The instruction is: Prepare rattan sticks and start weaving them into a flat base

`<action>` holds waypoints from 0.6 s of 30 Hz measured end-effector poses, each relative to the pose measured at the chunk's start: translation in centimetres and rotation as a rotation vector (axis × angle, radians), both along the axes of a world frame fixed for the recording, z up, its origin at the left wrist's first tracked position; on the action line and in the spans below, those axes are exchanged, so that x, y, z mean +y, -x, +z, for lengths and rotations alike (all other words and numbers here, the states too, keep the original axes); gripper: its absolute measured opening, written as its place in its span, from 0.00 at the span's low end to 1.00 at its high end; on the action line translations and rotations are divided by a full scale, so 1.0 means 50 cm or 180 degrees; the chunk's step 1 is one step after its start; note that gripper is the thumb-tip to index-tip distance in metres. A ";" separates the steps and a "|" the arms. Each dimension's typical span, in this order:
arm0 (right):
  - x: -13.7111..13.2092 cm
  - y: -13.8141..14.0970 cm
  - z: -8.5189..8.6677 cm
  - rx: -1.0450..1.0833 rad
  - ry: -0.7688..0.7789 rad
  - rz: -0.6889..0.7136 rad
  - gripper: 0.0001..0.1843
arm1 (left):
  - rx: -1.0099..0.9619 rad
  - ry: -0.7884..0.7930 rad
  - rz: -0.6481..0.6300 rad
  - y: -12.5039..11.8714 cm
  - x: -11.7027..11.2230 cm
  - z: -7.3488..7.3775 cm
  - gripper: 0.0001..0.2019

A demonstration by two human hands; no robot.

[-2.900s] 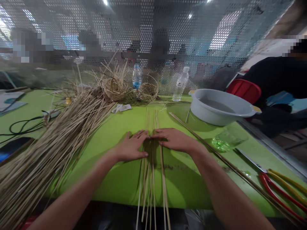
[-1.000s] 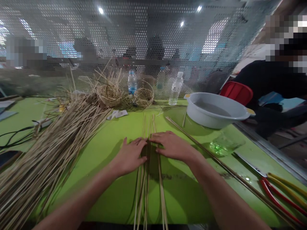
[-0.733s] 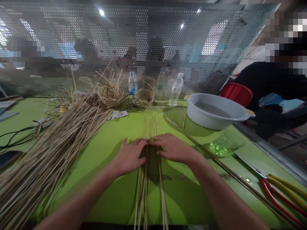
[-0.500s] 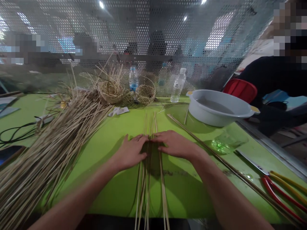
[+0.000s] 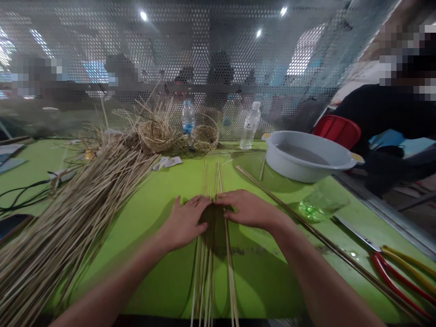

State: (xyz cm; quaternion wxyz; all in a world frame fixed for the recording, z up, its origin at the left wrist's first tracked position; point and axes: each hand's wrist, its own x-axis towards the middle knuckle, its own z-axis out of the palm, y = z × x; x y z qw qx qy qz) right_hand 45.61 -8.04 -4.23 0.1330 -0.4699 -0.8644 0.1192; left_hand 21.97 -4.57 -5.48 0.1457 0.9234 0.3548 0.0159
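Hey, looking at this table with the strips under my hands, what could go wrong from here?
The thin strips lie loose under your left hand and right hand, so they might slide or spread if you let up.

The scissors lie to the right of your right forearm, so a wide swing could perhaps catch them.

The clear container sits close to the long strips, so dragging those could knock it.

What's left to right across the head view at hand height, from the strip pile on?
Strip pile → left hand → right hand → cup → shears. Left out: the loose strips at the hands, which overlap both.
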 end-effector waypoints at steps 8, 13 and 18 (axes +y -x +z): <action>-0.001 -0.004 0.009 -0.0017 -0.0120 -0.0105 0.24 | 0.0138 -0.0242 -0.0064 -0.003 0.000 0.008 0.31; 0.001 -0.001 0.006 -0.0104 -0.0102 -0.0158 0.24 | 0.0193 -0.0312 -0.0241 -0.002 0.006 0.001 0.29; 0.001 0.006 0.005 -0.0237 -0.0057 -0.0303 0.27 | 0.0163 -0.0398 -0.0257 0.003 0.006 -0.013 0.28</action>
